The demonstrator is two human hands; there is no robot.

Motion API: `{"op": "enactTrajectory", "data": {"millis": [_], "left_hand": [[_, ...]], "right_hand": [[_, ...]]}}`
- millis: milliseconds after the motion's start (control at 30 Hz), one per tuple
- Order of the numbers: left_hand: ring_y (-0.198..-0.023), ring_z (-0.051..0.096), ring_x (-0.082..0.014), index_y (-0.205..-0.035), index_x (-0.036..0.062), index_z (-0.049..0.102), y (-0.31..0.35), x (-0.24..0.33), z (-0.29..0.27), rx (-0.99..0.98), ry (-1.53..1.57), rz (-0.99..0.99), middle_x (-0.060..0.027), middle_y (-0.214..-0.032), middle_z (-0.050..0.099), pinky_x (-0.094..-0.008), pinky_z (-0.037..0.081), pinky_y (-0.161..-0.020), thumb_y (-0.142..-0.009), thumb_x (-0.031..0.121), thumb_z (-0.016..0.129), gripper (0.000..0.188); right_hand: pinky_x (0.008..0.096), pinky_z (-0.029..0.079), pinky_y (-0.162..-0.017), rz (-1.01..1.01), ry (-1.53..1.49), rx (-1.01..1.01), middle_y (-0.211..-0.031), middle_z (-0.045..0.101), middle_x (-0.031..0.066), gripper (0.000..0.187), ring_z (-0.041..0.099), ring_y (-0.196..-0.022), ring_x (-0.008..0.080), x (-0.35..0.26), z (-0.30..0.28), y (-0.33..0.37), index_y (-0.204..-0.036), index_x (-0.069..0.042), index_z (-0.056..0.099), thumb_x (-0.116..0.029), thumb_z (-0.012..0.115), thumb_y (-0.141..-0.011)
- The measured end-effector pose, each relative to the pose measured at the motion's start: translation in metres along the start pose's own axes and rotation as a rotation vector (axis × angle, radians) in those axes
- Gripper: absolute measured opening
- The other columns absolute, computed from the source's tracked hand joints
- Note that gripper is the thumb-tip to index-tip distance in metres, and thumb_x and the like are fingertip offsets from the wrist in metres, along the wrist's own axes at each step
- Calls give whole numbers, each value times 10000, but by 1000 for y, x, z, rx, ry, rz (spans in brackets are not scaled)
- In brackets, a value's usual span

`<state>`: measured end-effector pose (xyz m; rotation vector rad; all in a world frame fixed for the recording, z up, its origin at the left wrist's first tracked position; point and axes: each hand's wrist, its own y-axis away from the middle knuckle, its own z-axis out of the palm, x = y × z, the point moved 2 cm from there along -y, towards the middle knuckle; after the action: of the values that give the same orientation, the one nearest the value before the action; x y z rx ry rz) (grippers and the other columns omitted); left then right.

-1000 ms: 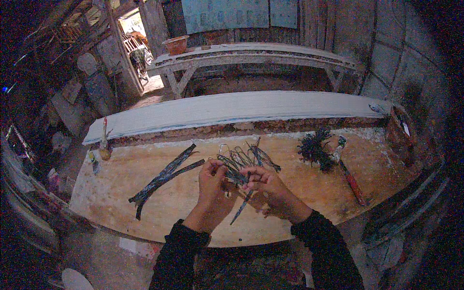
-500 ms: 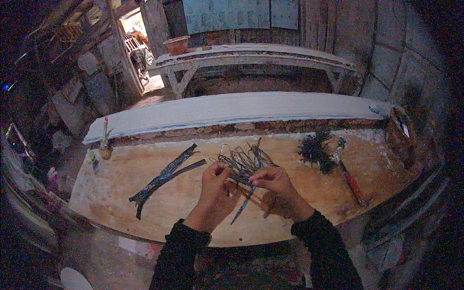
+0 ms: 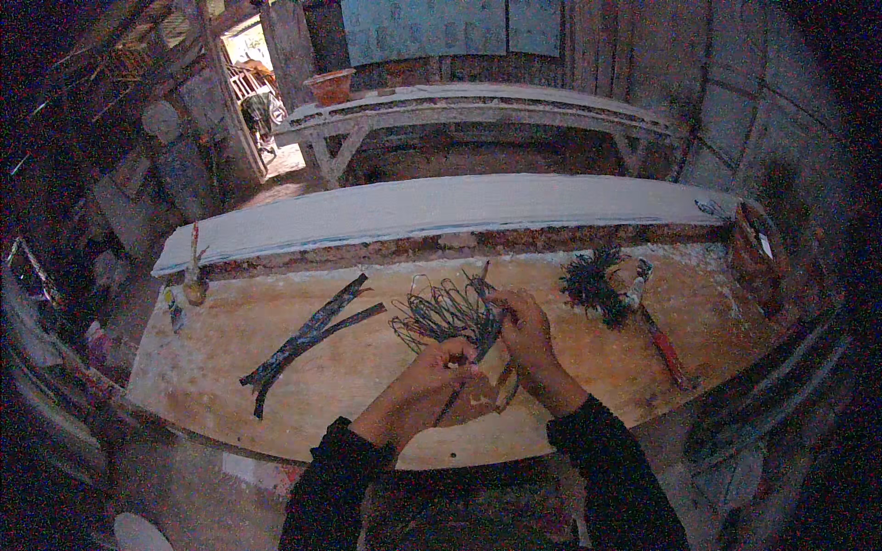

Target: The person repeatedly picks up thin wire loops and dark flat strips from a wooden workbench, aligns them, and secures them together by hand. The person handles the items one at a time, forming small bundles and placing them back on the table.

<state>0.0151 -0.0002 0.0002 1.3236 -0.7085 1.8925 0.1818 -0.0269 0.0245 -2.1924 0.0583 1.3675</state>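
Note:
A loose bundle of thin, dark looped strands (image 3: 432,308) lies on the wooden tabletop in front of me. Beside its right edge, a narrow dark strip (image 3: 487,338) runs slantwise between my hands. With thumb and fingertips closed, my left hand (image 3: 439,381) pinches the strip low down, just below the loops. Higher up, the closed fingers of my right hand (image 3: 527,335) grip the strip at the bundle's right side; its fingertips are partly hidden. A few flat dark strips (image 3: 312,338) lie left of the bundle.
On the right lie a dark bristly bundle (image 3: 591,286) and a red-handled hammer (image 3: 660,347). A small round-based object (image 3: 195,286) stands at the far left corner. Behind runs a raised pale board (image 3: 441,204); a reddish bowl (image 3: 331,87) sits on a farther bench (image 3: 496,106).
My left hand has moved down and right, toward me. The right hand has shifted up and right along the strip. More of the loops now show.

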Motion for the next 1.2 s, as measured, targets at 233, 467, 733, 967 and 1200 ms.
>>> {"op": "enactTrajectory", "data": {"millis": [233,467,733,967,1200], "left_hand": [[-724,536,-89,-739,68,574,-9,-10,-42,328,-606,262,8,-757,553,-249,437,-624,-733,81,737,164],[-500,555,-152,-783,12,548,1,34,-29,574,-66,160,-70,-713,573,-295,458,-399,-782,1,640,92],[-474,538,-146,-783,46,519,6,46,-24,740,56,199,-22,-632,482,-291,431,-375,-808,-9,584,88],[-511,538,-137,-819,25,546,-2,36,-17,607,169,174,-56,-704,562,-273,425,-400,-837,-10,568,45],[-642,586,-149,-834,7,572,-18,-8,-63,489,-307,325,-56,-778,605,-267,469,-482,-821,20,614,46]], "right_hand": [[310,433,-737,101,213,-2,-906,474,82,105,514,-863,210,-19,-7,-2,-875,-34,641,-26,583,-788],[303,470,-763,179,-390,-126,-941,481,52,125,526,-889,169,4,2,2,-864,-31,619,-39,673,-751],[279,511,-693,434,-658,-770,-1019,516,62,149,527,-864,150,-33,12,24,-864,-30,612,-159,667,-815],[281,471,-653,128,-606,-731,-868,572,19,147,560,-768,134,-8,10,23,-876,-62,641,-174,684,-793],[260,415,-726,499,-612,-448,-789,552,-24,144,520,-793,101,-26,5,21,-764,-95,577,-28,699,-725]]}}
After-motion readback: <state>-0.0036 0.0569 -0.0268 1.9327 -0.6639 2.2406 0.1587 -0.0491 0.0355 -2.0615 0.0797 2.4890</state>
